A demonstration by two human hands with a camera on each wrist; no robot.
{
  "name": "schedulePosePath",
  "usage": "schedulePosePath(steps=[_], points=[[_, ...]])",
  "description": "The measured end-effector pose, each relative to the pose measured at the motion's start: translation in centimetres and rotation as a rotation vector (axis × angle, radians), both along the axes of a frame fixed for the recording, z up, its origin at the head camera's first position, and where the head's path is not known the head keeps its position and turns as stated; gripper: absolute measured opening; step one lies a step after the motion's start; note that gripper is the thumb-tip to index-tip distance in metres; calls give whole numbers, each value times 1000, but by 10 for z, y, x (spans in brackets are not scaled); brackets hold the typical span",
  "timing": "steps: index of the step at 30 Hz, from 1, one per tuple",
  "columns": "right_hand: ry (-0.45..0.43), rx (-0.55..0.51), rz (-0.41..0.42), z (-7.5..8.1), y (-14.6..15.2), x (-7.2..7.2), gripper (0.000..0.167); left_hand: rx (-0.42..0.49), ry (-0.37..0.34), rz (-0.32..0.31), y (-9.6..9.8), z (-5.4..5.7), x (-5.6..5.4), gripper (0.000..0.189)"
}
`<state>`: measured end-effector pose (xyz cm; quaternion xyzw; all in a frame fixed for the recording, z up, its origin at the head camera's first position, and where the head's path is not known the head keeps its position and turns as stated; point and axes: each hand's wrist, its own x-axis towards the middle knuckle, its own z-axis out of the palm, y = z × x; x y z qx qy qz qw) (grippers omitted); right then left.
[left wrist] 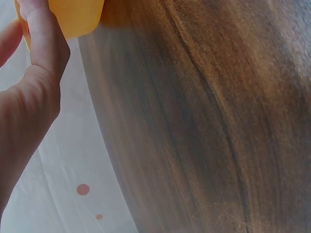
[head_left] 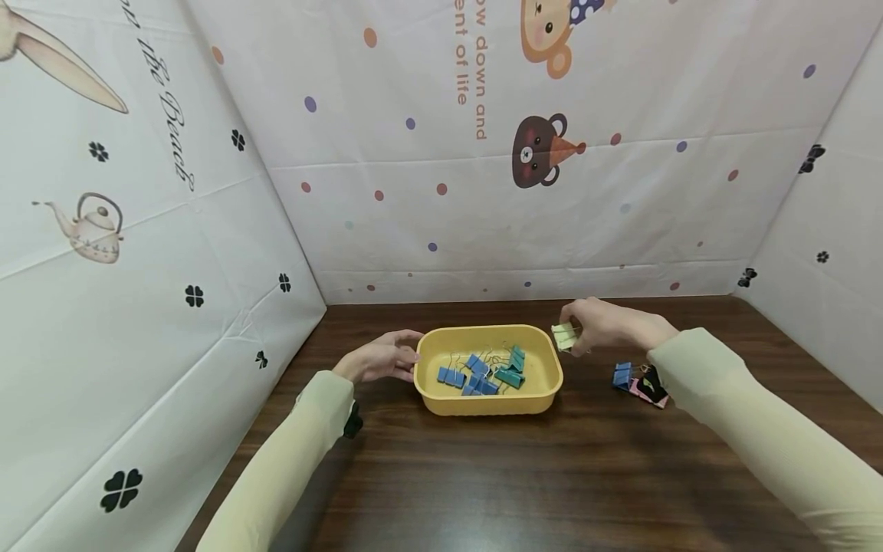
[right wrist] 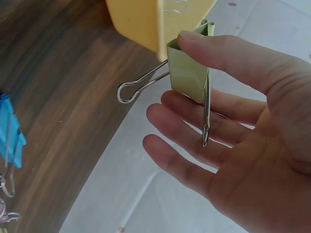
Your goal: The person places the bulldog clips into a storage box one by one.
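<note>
A pale green binder clip (head_left: 565, 336) is pinched between the thumb and fingers of my right hand (head_left: 607, 322), just off the right end of a yellow plastic basket (head_left: 486, 408). The right wrist view shows the clip's green body (right wrist: 187, 73) under the thumb, with both wire handles spread apart. Several blue binder clips (head_left: 451, 376) and teal binder clips (head_left: 510, 377) lie inside the basket. At the basket's left end, my left hand (head_left: 382, 359) touches the outer wall with loosely bent fingers. The left wrist view cuts off its fingertips.
To the right on the dark wooden table (head_left: 441, 475) lies a small group of clips: a blue one (head_left: 622, 375), a black one (head_left: 651, 383) and a pink one (head_left: 648, 395), partly hidden by my right sleeve. White printed cloth (head_left: 414, 215) walls off the back and sides.
</note>
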<state>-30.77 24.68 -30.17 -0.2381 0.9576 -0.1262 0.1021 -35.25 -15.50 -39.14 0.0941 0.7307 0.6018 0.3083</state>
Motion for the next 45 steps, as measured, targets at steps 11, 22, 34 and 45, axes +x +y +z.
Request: schedulePosePath(steps=[11, 22, 34, 45], points=[[56, -2, 33, 5, -18, -9, 46, -11, -1, 13, 1, 1, 2, 59], [87, -28, 41, -2, -33, -18, 51, -8, 0, -1, 1, 1, 0, 60], [66, -51, 64, -7, -51, -24, 50, 0, 2, -21, -1, 0, -2, 62], [39, -39, 57, -17, -62, -28, 53, -6, -3, -6, 0, -1, -1, 59]])
